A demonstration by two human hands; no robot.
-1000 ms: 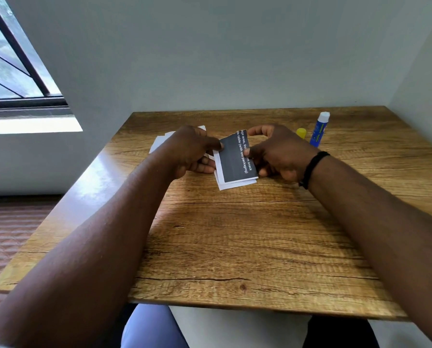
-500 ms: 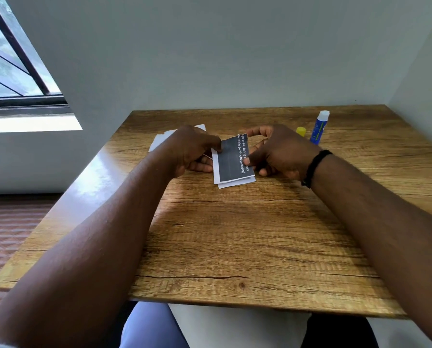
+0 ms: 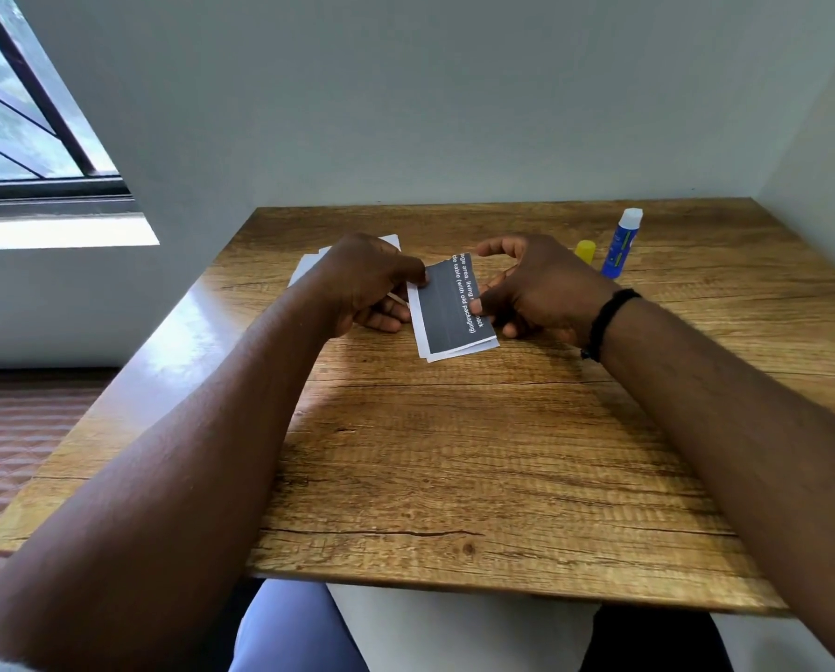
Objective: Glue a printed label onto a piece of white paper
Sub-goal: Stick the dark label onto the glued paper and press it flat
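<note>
Near the middle of the wooden table [image 3: 454, 453], the left hand [image 3: 367, 283] pinches the left edge of the printed label [image 3: 451, 310] between thumb and fingers. The right hand [image 3: 536, 283] holds the label's right edge with the thumb on top, while its index finger arches free above. The label is dark grey with white text along its right side, and it lies on a piece of white paper [image 3: 459, 352], whose margin shows at the label's left and near edges.

Behind the left hand, to the left of the label, more white sheets [image 3: 308, 264] lie on the table. To the right of the label, beyond the right hand, a blue glue stick [image 3: 621, 244] stands upright, and its yellow cap [image 3: 585, 250] sits just beside it.

I judge that the label may dry crooked if the 2 hands press unevenly, or wrinkle if it is not smoothed. The uncapped glue may also dry out.

No container is visible.
</note>
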